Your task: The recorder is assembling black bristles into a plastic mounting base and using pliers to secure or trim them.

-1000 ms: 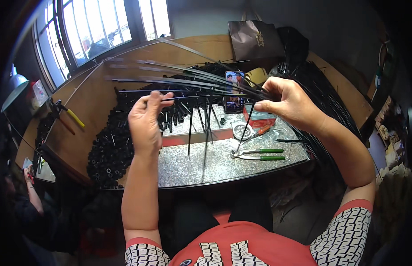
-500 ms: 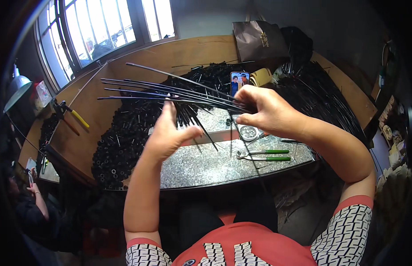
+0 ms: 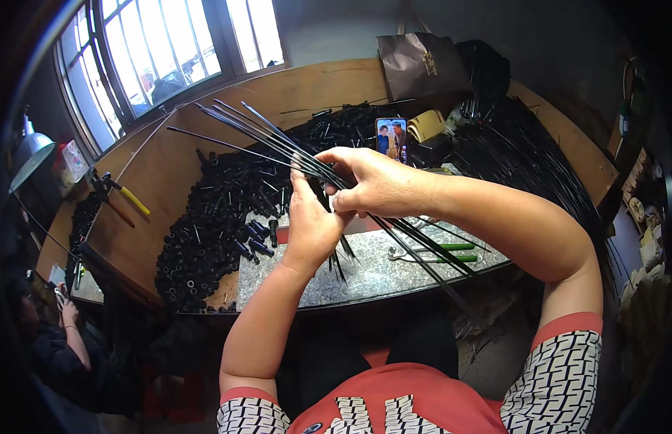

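Behind a lit phone, one grey wall is closing the room, while farther to the left of the phone a barred window is letting in daylight. Farthest left from the phone, and low, a co-worker is holding some object which is too small to tell. Less far left of the phone, pliers with a yellow handle are resting on a wooden edge, and next a heap of black tubular pieces is spreading toward the phone.

Left of the phone and nearer to the person, the left hand is standing with fingers upright, touching thin black rods; whether it is closing around them, one cannot tell. Just in front of the phone, the right hand is pinching these rods narrowly between thumb and fingers.

Half a second ago the hands were standing apart, the left thumb was spreading wide, and the rods were lying almost level. Now the hands are meeting, and the rods are slanting from left of the phone down to its front right, passing over green-handled pincers. This seems to mean that both hands are now controlling the bundle at one place. Right of the phone, a pile of similar rods is lying.
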A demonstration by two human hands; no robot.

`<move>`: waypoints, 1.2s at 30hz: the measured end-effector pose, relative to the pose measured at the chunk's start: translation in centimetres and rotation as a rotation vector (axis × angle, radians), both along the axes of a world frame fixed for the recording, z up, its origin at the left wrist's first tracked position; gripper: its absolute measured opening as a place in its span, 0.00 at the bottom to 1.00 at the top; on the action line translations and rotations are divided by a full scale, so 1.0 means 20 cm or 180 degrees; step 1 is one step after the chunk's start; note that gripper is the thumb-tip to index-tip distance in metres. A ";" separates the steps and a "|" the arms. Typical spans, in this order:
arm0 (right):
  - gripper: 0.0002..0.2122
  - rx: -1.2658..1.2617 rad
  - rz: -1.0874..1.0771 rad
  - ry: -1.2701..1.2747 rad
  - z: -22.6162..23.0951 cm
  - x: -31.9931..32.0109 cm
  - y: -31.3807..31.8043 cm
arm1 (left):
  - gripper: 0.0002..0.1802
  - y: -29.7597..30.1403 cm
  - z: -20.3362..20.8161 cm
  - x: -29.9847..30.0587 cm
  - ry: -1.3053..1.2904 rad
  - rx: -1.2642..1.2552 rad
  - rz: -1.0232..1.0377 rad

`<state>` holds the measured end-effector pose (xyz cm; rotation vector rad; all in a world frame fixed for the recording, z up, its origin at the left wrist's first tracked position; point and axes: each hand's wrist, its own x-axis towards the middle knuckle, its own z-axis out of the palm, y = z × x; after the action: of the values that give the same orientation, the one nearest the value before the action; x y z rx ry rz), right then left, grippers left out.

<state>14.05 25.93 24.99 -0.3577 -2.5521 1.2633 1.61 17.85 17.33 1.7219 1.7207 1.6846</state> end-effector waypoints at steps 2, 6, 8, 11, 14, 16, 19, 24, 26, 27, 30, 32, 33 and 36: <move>0.29 0.0119 0.0029 -0.0052 -0.01 -0.01 -0.01 | 0.47 0.02 -0.01 0.00 -0.0233 0.0464 0.0235; 0.31 0.0971 -0.0321 0.0659 -0.09 0.03 -0.03 | 0.43 0.09 -0.06 -0.01 -0.1077 0.1225 -0.0002; 0.32 0.0984 -0.0537 0.0638 -0.09 0.08 -0.08 | 0.38 0.07 -0.07 -0.05 -0.0712 0.1109 0.0335; 0.24 0.0923 -0.0564 0.0356 -0.11 0.10 -0.10 | 0.34 0.05 -0.02 -0.11 -0.0414 0.1305 0.0581; 0.19 0.0937 -0.0634 0.0455 -0.15 0.09 -0.10 | 0.34 0.05 -0.02 -0.11 -0.0467 0.1080 0.0534; 0.16 0.1036 -0.0584 0.0611 -0.15 0.07 -0.10 | 0.32 0.05 -0.03 -0.13 -0.0419 0.1036 0.0682; 0.11 0.1294 -0.0738 0.0691 -0.11 0.10 -0.13 | 0.30 0.06 -0.03 -0.14 -0.0452 0.0878 0.0680; 0.10 0.1274 -0.0610 0.0565 -0.09 0.08 -0.11 | 0.29 0.07 -0.02 -0.16 -0.0572 0.0679 0.0707; 0.10 0.1203 -0.0629 0.0513 -0.07 0.09 -0.12 | 0.29 0.08 -0.03 -0.17 -0.0616 0.0649 0.0683; 0.10 0.1128 -0.0706 0.0421 -0.06 0.08 -0.13 | 0.30 0.08 -0.04 -0.18 -0.0468 0.0638 0.0787; 0.10 0.1101 -0.0732 0.0374 -0.06 0.08 -0.12 | 0.33 0.06 -0.03 -0.19 -0.0344 0.0509 0.0892; 0.10 0.2058 -0.0653 0.0771 -0.08 0.08 -0.09 | 0.36 0.04 0.01 -0.16 -0.0249 0.0258 0.0955; 0.09 0.1872 -0.0645 0.0762 -0.06 0.08 -0.10 | 0.36 0.03 0.02 -0.16 -0.0222 0.0199 0.0962; 0.09 0.1570 -0.0744 0.0519 0.04 0.09 -0.14 | 0.36 0.04 0.01 -0.17 -0.0066 0.0385 0.0937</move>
<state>15.78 23.13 25.76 -0.4077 -2.4827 0.5321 -1.69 18.57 17.53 1.5514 1.9806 1.9558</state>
